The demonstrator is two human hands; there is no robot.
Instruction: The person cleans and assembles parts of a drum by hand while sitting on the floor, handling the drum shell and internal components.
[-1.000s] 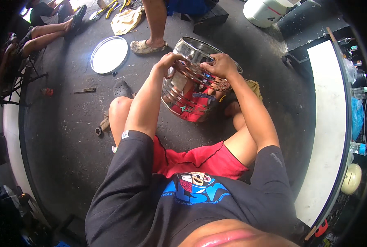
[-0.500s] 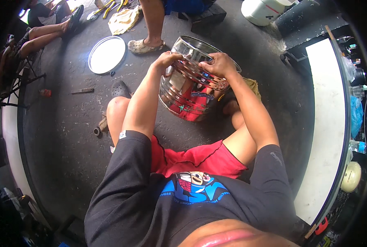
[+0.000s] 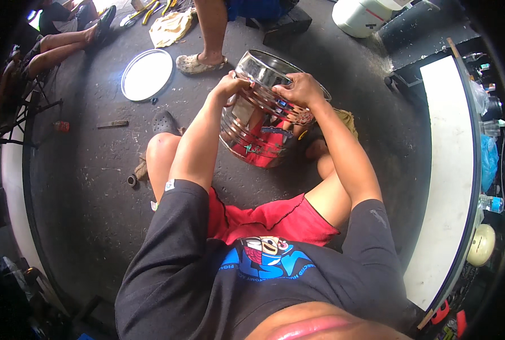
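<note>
A shiny ribbed metal drum (image 3: 256, 119), mirror-bright, leans on the floor between my bent legs. Its wide round rim tips away from me, and red shorts are reflected in its side. My left hand (image 3: 231, 86) is closed at the drum's left upper side; some of its fingers are hidden. My right hand (image 3: 299, 90) grips the upper right part, thumb toward the middle and fingers curled over. A dull brown patch (image 3: 303, 117) shows on the drum below my right hand. Beyond its left side lies a round white disc (image 3: 146, 75) with a metallic rim.
Another person's foot in a pale clog (image 3: 201, 64) stands just past the drum. Pliers (image 3: 150, 12) and a yellowish cloth (image 3: 170, 27) lie farther off. A flat bar (image 3: 112, 124) is on the floor to the left. A white bucket (image 3: 360, 17) stands far right, beyond a long white board (image 3: 442, 170).
</note>
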